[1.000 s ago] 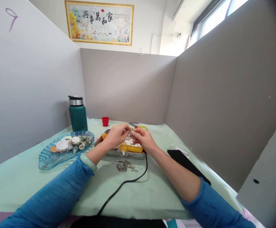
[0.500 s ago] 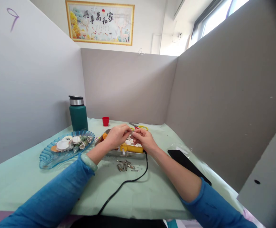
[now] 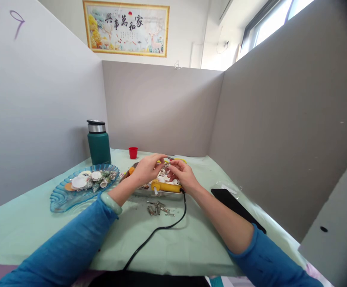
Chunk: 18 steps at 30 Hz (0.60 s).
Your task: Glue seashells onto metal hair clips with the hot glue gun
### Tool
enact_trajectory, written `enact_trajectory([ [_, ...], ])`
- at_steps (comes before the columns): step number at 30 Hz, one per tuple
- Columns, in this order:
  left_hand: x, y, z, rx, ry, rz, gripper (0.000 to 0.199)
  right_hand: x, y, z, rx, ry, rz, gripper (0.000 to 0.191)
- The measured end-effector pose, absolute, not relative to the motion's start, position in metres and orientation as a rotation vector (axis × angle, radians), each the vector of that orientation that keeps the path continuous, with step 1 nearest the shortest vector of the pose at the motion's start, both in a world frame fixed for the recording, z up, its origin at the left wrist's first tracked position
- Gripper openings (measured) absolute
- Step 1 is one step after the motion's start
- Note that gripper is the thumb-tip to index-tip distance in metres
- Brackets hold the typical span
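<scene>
Above a metal tray [image 3: 173, 195] of small shells, my left hand [image 3: 149, 168] and my right hand [image 3: 183, 173] are raised with their fingertips close together. The fingers of my right hand are pinched on something too small to name. My left hand's thumb and fingers are bent toward it; whether they hold anything I cannot make out. A yellow glue gun [image 3: 165, 187] lies across the tray's near edge, its black cord [image 3: 161, 228] running toward me. Just in front of the tray lies a small pile of metal clips [image 3: 158, 208].
A blue glass dish [image 3: 62, 199] with shells is at the left, beside a green bottle [image 3: 98, 145]. Farther back are a red cup [image 3: 133, 152] and yellow-handled scissors [image 3: 181, 160]. A black flat object [image 3: 236, 209] lies at the right. Grey partitions [image 3: 164, 107] surround the table.
The fingers of my left hand have lifted and spread slightly. My right hand has shifted a little, its fingers still near those of my left hand.
</scene>
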<state>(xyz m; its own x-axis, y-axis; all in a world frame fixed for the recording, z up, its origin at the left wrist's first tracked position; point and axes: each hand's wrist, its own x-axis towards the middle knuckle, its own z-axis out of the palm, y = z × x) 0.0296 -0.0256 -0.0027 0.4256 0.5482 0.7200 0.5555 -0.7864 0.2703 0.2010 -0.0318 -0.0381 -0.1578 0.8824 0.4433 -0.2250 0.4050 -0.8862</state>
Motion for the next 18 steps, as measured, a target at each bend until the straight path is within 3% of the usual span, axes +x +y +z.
enact_trajectory([
  [7,0.0337,-0.0278,-0.0038,-3.12,-1.599,-1.843,0.031,0.2013,-0.0312,-0.0386,-0.6,-1.435,0.985,0.032],
  [18,0.0302,-0.0257,-0.0068,-3.38,-1.531,-2.089,0.035,0.2008,-0.0319,-0.045,-0.706,-1.563,0.58,0.024],
])
